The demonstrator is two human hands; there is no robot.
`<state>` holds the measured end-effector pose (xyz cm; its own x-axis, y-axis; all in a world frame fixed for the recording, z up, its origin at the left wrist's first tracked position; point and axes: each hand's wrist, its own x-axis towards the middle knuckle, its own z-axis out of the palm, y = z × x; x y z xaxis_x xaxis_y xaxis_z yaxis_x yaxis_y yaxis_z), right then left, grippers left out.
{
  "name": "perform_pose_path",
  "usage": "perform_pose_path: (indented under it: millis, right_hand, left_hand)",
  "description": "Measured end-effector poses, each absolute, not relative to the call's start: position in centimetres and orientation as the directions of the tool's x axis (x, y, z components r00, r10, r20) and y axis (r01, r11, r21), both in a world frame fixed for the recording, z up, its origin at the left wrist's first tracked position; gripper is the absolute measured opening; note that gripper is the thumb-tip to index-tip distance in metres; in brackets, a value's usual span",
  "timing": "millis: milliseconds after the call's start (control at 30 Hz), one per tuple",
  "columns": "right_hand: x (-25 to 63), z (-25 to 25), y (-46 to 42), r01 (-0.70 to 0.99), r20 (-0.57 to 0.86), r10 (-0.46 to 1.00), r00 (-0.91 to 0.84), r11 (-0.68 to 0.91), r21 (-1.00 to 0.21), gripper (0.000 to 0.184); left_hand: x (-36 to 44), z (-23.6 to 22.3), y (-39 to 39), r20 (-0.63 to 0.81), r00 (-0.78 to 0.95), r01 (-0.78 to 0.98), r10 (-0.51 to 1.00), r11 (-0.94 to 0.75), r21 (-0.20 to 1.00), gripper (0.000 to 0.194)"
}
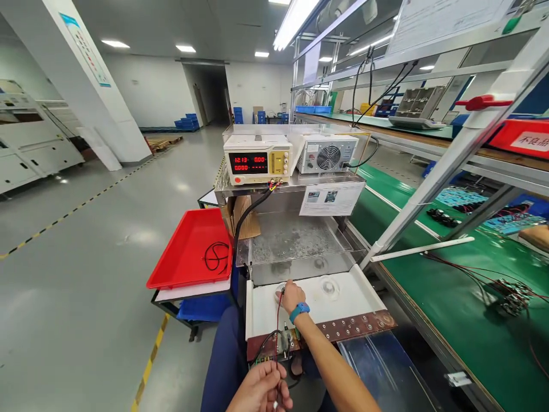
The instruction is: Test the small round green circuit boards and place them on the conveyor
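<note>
Here, red wire (pixel 278 316) strung between left hand (pixel 268 384), pinching lower part, and right hand (pixel 293 296), pinching top.

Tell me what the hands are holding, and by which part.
A thin red wire: the left hand pinches its lower stretch, near a small white end piece; the right hand holds it near its upper end.

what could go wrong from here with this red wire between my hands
The thin red wire runs from the left hand up to the right hand, so a sudden tug might strain it. It also passes close to the metal fittings on the brown strip and could snag there. The power supply has a lit display, so any exposed live metal might short.
</note>
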<state>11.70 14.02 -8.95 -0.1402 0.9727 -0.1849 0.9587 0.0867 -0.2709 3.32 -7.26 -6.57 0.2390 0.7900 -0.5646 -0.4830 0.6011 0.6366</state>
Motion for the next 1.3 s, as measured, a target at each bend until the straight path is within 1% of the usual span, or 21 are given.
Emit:
perform_pose_path:
  millis: [133,267,333,433,500,600,833,967,1100,1300]
  right_hand:
    - [12.6,-10.2,14.3,0.957,-0.230,0.963,-0.143,0.075,-0.280,0.046]
    - [14.2,-11.4,14.8,0.925,-0.251,0.925,-0.287,0.200,-0.322,0.054]
    - [15.1,-11.7,15.0,0.897,-0.248,0.895,-0.370,0.275,-0.346,0.048]
    - [16.0,-11.7,15.6,0.866,-0.226,0.868,-0.441,0.347,-0.360,0.033]
    - [16.4,-11.7,16.0,0.857,-0.226,0.860,-0.457,0.358,-0.369,0.031]
    - [16.7,-12.0,16.6,0.844,-0.236,0.845,-0.479,0.370,-0.389,0.036]
    - [17.0,-12.6,17.0,0.854,-0.251,0.848,-0.467,0.358,-0.377,0.036]
    - [17.0,-12.4,17.0,0.860,-0.251,0.857,-0.451,0.341,-0.380,0.037]
    - [17.0,-12.2,16.8,0.860,-0.246,0.862,-0.444,0.331,-0.389,0.039]
    - [17.1,-11.9,16.8,0.859,-0.247,0.864,-0.439,0.323,-0.398,0.039]
  left_hand:
    - [4.4,-5.7,-6.4,-0.566,0.261,-0.399,0.782,0.622,0.674,0.061]
    - [4.5,-3.5,-4.6,-0.512,0.217,-0.368,0.831,0.556,0.746,0.054]
    - [4.3,-2.4,-3.1,-0.464,0.187,-0.380,0.866,0.500,0.778,0.051]
    - [4.2,-1.5,-0.3,-0.417,0.124,-0.354,0.900,0.433,0.829,0.055]
    - [4.4,-1.6,1.5,-0.409,0.094,-0.314,0.908,0.417,0.853,0.059]
    - [4.8,-2.5,3.7,-0.406,0.068,-0.264,0.912,0.408,0.874,0.060]
    - [6.0,-5.5,6.3,-0.348,-0.041,-0.117,0.937,0.341,0.933,0.041]
    - [6.2,-6.7,6.3,-0.346,-0.061,-0.074,0.936,0.342,0.937,0.034]
    - [6.2,-7.4,6.0,-0.396,-0.045,-0.059,0.917,0.393,0.918,0.027]
    - [6.0,-7.6,6.2,-0.477,0.005,-0.071,0.879,0.476,0.877,0.025]
